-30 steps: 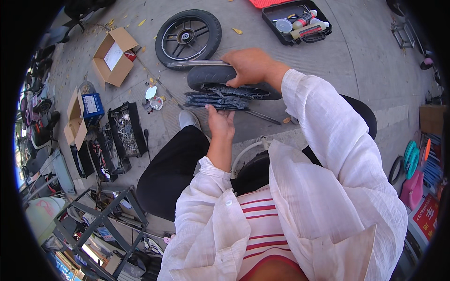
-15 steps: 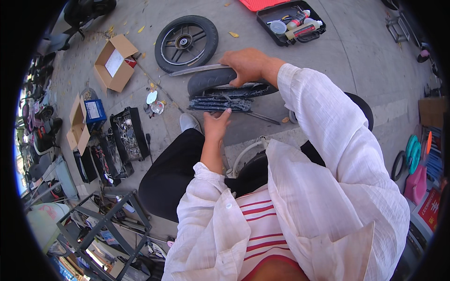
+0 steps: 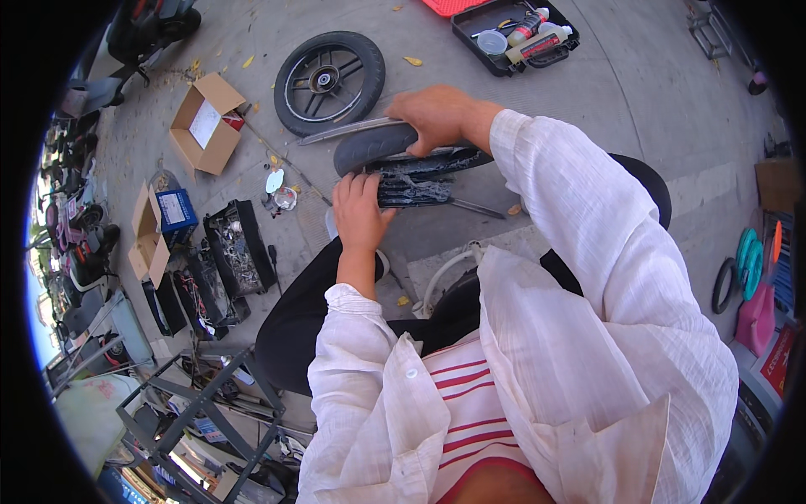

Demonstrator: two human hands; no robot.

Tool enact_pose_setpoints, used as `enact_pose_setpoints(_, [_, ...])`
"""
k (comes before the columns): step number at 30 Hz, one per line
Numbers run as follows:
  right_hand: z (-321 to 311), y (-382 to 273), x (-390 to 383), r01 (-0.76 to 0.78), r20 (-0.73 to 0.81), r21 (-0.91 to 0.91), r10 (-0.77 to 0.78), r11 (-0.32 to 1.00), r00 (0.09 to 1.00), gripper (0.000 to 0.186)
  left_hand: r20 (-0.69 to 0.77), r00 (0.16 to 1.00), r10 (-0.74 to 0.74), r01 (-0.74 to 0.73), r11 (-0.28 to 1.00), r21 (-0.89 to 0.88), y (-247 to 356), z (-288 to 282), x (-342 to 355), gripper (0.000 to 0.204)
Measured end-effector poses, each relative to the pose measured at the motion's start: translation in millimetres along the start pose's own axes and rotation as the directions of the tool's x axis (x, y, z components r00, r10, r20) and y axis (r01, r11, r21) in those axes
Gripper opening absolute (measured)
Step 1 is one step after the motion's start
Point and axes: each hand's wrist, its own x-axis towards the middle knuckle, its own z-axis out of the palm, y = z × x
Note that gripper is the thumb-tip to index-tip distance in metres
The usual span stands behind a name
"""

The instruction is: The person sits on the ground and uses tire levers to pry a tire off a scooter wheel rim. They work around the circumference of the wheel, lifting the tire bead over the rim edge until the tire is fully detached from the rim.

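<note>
A black tyre (image 3: 369,149) stands on edge in front of me, its far side rounded and bare. My right hand (image 3: 441,116) is wrapped over its top, thumb on the near side. A long grey metal bar (image 3: 348,131) runs leftward from under that hand; whether the fingers also hold it I cannot tell. Just nearer is a black ribbed piece (image 3: 416,191) with ragged pale smears. My left hand (image 3: 361,206) grips its left end, fingers curled over the top. From its right end a thin dark rod (image 3: 478,208) sticks out along the ground.
A spoked wheel (image 3: 330,80) lies beyond the tyre. At the far right is an open black toolbox (image 3: 564,55) with bottles. To the left are cardboard boxes (image 3: 206,151), a blue box (image 3: 175,210) and a black tray of small parts (image 3: 238,273). A metal frame (image 3: 201,403) stands lower left.
My left hand has moved leftward and up, from beneath the ribbed piece to its left end, now covering it. My right hand stays on the tyre.
</note>
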Motion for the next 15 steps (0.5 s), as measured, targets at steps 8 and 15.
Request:
enact_pose_setpoints(8, [-2,2,0,-0.008,0.031,-0.01,0.008,1.0,0.999,0.058,0.032,0.995,-0.099,0.1,0.994,-0.04,16,13,-16,0.057])
enact_pose_setpoints(15, [-3,5,0,-0.019,0.037,0.001,0.018,1.0,0.999,0.056,0.001,0.947,-0.321,0.32,0.943,-0.097,33,5,-17,0.088])
